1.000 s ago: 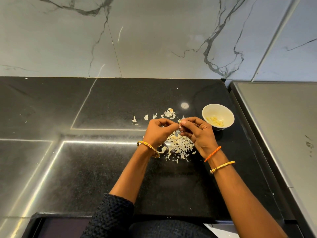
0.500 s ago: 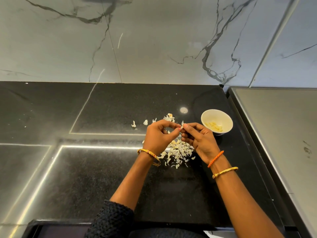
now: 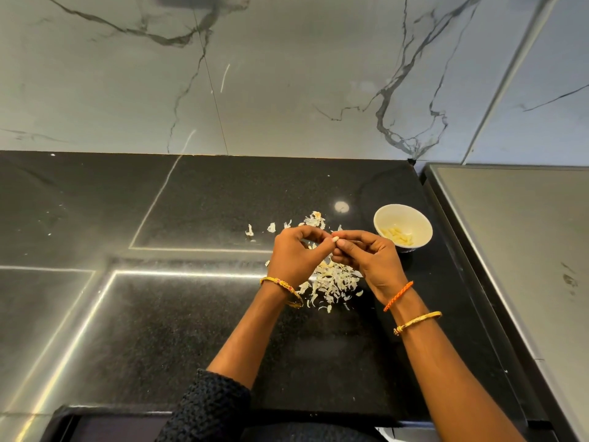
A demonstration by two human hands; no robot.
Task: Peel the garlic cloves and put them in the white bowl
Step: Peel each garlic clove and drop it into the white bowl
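Note:
My left hand (image 3: 294, 256) and my right hand (image 3: 369, 260) meet fingertip to fingertip above the black counter. Between them both pinch one small pale garlic clove (image 3: 335, 240), mostly hidden by the fingers. Under and just behind the hands lies a heap of papery garlic peels (image 3: 331, 280). The white bowl (image 3: 422, 225) stands just right of my right hand and holds several peeled cloves (image 3: 396, 234).
Loose peel scraps (image 3: 314, 220) lie on the black counter (image 3: 191, 314) behind the hands. A grey marble wall rises at the back. A grey steel surface (image 3: 516, 250) with a raised dark rim borders the counter on the right, close to the bowl.
The hands stay together on the clove, fingers shifting slightly. The view has tilted, so hands and bowl sit a little lower in the frame.

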